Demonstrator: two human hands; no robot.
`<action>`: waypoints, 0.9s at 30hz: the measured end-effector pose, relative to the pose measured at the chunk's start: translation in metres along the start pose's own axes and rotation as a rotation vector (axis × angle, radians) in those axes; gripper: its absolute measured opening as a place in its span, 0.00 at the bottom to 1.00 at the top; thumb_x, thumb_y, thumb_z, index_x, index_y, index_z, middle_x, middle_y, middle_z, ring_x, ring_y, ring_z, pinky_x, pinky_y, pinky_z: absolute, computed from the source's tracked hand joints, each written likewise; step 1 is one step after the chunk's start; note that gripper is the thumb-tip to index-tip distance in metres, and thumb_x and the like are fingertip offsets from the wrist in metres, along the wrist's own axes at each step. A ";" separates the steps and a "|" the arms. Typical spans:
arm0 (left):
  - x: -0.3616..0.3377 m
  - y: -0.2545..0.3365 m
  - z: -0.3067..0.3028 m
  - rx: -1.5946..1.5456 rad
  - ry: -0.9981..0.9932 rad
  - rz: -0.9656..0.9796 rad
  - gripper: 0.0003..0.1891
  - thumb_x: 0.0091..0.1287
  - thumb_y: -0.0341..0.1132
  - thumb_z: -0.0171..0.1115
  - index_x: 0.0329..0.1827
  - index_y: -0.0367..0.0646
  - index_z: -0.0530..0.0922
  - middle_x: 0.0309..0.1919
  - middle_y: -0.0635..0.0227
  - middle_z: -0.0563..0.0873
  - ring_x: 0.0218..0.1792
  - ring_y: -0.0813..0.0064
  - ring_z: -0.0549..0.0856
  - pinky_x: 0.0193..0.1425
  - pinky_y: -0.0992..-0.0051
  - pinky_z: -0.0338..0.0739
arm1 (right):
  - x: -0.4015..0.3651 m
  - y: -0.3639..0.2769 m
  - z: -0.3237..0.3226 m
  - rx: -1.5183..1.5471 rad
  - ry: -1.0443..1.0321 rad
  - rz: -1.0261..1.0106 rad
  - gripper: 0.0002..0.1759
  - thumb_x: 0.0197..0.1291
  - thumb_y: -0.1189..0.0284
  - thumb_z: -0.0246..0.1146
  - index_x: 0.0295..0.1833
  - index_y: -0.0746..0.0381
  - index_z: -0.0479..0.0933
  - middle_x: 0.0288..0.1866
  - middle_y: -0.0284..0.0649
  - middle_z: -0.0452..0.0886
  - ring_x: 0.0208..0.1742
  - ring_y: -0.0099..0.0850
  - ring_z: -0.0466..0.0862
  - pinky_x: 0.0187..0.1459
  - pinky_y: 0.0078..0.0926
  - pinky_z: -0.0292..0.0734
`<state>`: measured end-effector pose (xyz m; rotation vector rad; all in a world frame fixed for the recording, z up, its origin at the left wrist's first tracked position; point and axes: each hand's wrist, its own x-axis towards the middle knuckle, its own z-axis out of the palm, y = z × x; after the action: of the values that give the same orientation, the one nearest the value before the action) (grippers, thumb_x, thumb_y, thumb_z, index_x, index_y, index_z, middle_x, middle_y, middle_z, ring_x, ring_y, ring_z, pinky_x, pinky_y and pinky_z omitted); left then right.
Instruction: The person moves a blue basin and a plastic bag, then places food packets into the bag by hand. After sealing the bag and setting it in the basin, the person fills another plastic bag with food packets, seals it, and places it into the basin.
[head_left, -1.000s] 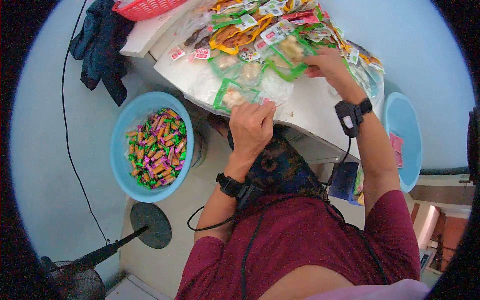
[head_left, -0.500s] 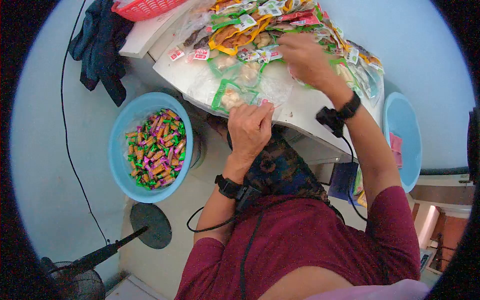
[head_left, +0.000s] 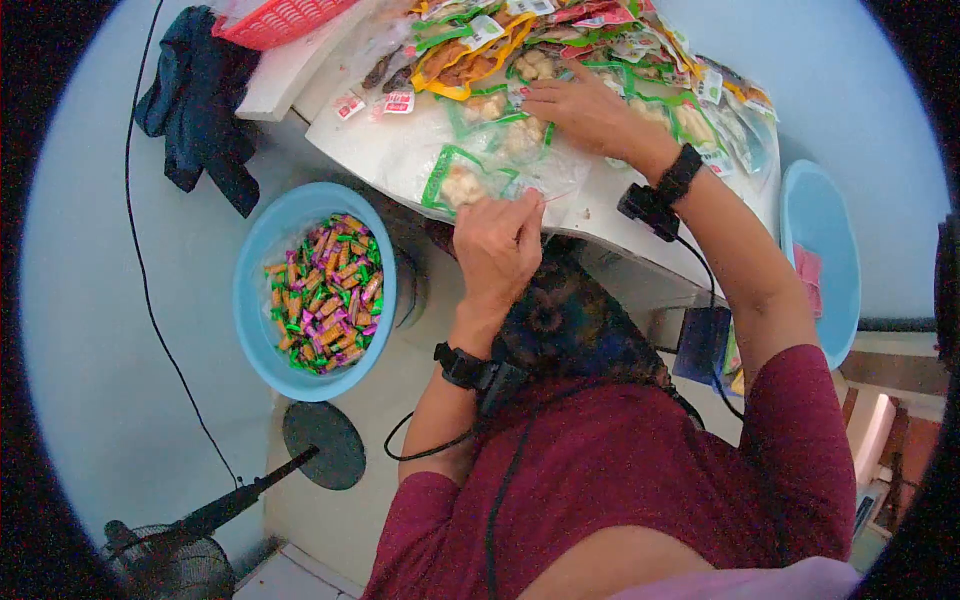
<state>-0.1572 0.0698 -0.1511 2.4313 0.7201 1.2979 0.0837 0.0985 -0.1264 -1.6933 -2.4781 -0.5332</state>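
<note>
My left hand is at the near edge of the white table, thumb and fingers pinched on the rim of a clear plastic bag. Just beyond its knuckles is a green-edged packet of pale, lumpy food. My right hand reaches over the table with its fingers stretched out, the fingertips at more green-edged packets. Two of these, a packet and another packet, lie between my hands. A further packet is just past the right fingertips.
Heaped food packets, some yellow-edged, cover the back of the table. At the left stands a blue basin of wrapped snacks; another blue basin is at the right. A red basket and a fan are at the left side.
My right hand, blurred before, has come slightly left, with its fingers now stretched over the packets. The left hand keeps its pinch. The whole view has shifted a little.
</note>
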 end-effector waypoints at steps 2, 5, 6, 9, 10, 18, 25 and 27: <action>0.000 -0.001 0.001 -0.005 0.017 0.009 0.05 0.60 0.31 0.67 0.37 0.43 0.86 0.23 0.63 0.83 0.25 0.61 0.80 0.32 0.64 0.70 | -0.014 -0.006 -0.017 -0.034 0.049 0.013 0.20 0.50 0.78 0.60 0.51 0.58 0.78 0.55 0.34 0.81 0.63 0.31 0.76 0.71 0.48 0.59; -0.002 -0.001 0.000 -0.007 0.003 -0.008 0.05 0.60 0.31 0.67 0.37 0.43 0.86 0.24 0.63 0.83 0.26 0.61 0.81 0.33 0.65 0.71 | -0.033 -0.004 -0.044 -0.187 0.012 0.090 0.12 0.54 0.73 0.59 0.44 0.54 0.81 0.47 0.33 0.83 0.56 0.33 0.79 0.66 0.45 0.65; -0.001 -0.001 0.000 -0.011 0.000 -0.011 0.05 0.60 0.31 0.67 0.36 0.42 0.86 0.24 0.63 0.83 0.26 0.61 0.81 0.33 0.65 0.71 | -0.043 -0.001 -0.046 -0.184 0.035 0.108 0.11 0.54 0.73 0.59 0.43 0.54 0.81 0.46 0.33 0.83 0.55 0.33 0.79 0.65 0.44 0.65; 0.002 -0.004 -0.002 -0.016 -0.003 -0.017 0.05 0.60 0.31 0.68 0.36 0.41 0.86 0.25 0.62 0.84 0.26 0.61 0.82 0.34 0.65 0.72 | -0.069 0.002 -0.067 -0.252 0.100 0.145 0.10 0.53 0.72 0.59 0.42 0.55 0.81 0.45 0.34 0.82 0.55 0.34 0.78 0.63 0.40 0.68; 0.003 -0.006 -0.001 -0.014 -0.007 -0.022 0.05 0.60 0.31 0.68 0.36 0.40 0.86 0.25 0.61 0.85 0.27 0.61 0.82 0.34 0.66 0.73 | -0.076 0.005 -0.070 -0.250 0.142 0.160 0.11 0.53 0.73 0.59 0.43 0.55 0.81 0.46 0.34 0.82 0.55 0.34 0.78 0.63 0.40 0.68; 0.032 0.008 0.000 -0.056 0.075 -0.173 0.07 0.62 0.31 0.67 0.37 0.37 0.86 0.28 0.56 0.87 0.28 0.63 0.85 0.36 0.70 0.77 | -0.149 0.000 -0.080 -0.369 0.271 0.514 0.15 0.52 0.75 0.60 0.48 0.60 0.79 0.48 0.36 0.82 0.51 0.37 0.78 0.49 0.35 0.77; 0.042 0.032 0.005 0.051 0.125 0.008 0.04 0.61 0.29 0.65 0.38 0.41 0.84 0.23 0.63 0.82 0.25 0.61 0.81 0.31 0.64 0.72 | -0.200 -0.029 -0.085 -0.255 -0.020 0.729 0.12 0.53 0.75 0.60 0.44 0.60 0.80 0.49 0.39 0.82 0.50 0.39 0.80 0.49 0.37 0.77; 0.038 0.030 0.007 0.039 0.132 -0.026 0.05 0.61 0.29 0.65 0.38 0.41 0.84 0.23 0.63 0.82 0.26 0.62 0.81 0.31 0.65 0.74 | -0.204 -0.032 -0.084 -0.158 -0.010 0.785 0.12 0.53 0.75 0.60 0.45 0.61 0.80 0.50 0.41 0.82 0.51 0.40 0.80 0.50 0.38 0.77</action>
<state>-0.1249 0.0654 -0.1146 2.3747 0.8161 1.4586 0.1222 -0.1209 -0.1107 -2.4950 -1.5794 -0.6126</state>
